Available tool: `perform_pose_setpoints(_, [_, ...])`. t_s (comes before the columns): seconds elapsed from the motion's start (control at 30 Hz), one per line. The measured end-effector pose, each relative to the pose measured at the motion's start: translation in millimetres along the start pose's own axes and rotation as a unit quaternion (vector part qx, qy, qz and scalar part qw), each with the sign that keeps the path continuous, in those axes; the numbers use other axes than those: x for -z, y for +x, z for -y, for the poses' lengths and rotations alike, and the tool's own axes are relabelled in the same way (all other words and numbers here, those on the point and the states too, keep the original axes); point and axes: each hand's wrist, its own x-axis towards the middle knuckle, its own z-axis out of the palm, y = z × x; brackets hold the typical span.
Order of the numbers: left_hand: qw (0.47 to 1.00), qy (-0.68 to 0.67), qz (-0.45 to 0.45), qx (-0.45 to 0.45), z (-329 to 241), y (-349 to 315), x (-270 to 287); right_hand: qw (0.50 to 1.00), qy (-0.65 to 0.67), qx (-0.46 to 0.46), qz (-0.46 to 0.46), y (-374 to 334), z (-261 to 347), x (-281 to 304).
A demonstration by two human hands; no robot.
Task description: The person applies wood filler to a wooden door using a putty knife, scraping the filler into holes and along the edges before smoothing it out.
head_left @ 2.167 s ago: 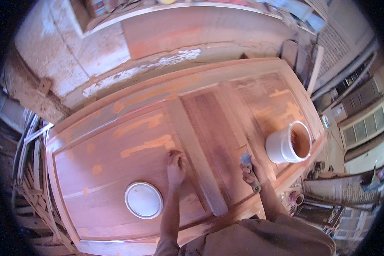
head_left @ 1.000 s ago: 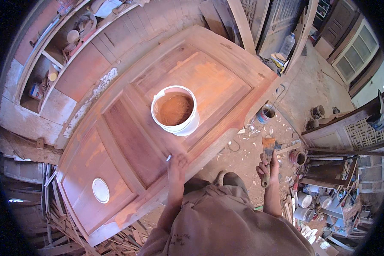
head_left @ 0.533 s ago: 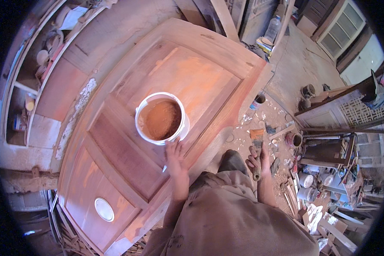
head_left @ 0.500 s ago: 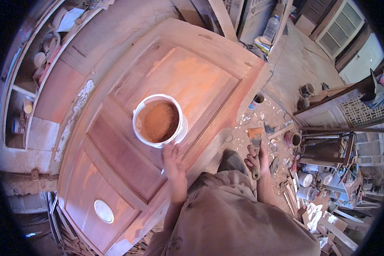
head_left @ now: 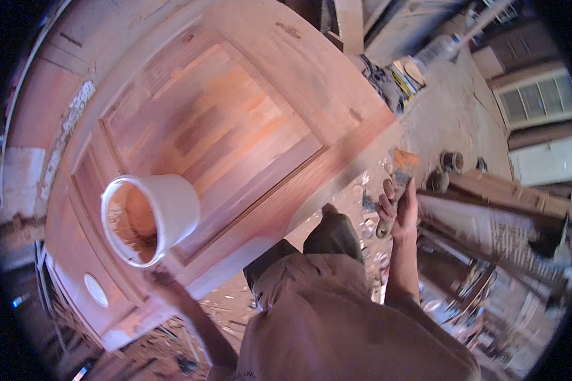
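We grip bucket [head_left: 149, 219] rim, left hand [head_left: 162, 279] closed on it, near door [head_left: 235, 127] left edge. Right hand [head_left: 397, 209] fisted round brush [head_left: 397, 184], off door's edge. Panels stained patchy; even coat seemingly left.

A reddish panelled wooden door [head_left: 235, 127] was laid flat as the work surface; a white bucket [head_left: 151, 216] of brown paste and a small white lid [head_left: 96, 290] were seen upon it.
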Motion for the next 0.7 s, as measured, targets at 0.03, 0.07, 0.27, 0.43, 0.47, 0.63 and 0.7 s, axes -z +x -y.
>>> perform_pose_setpoints(0.03, [0.998,-0.047,0.014,0.039,-33,-18,-21,1.0,-0.006,-0.015,0.0,17,17,9])
perform_pose_setpoints(0.07, [0.997,-0.016,-0.077,0.027,-26,-27,-28,1.0,-0.023,-0.021,-0.004,31,33,24])
perform_pose_setpoints(0.27, [0.915,0.312,-0.258,0.015,16,-109,-94,0.996,-0.074,-0.04,-0.002,80,107,82])
perform_pose_setpoints(0.43, [0.798,0.539,-0.26,-0.074,35,-140,-77,0.996,-0.046,-0.033,-0.073,109,124,102])
perform_pose_setpoints(0.47, [0.784,0.546,-0.29,-0.062,37,-145,-75,0.995,-0.06,-0.035,-0.07,111,126,106])
perform_pose_setpoints(0.63, [0.75,0.433,-0.497,0.052,56,-154,-36,0.994,-0.096,-0.029,-0.044,117,144,104])
perform_pose_setpoints(0.7, [0.762,0.35,-0.535,0.102,46,-159,-33,0.991,-0.117,-0.05,-0.049,125,145,89])
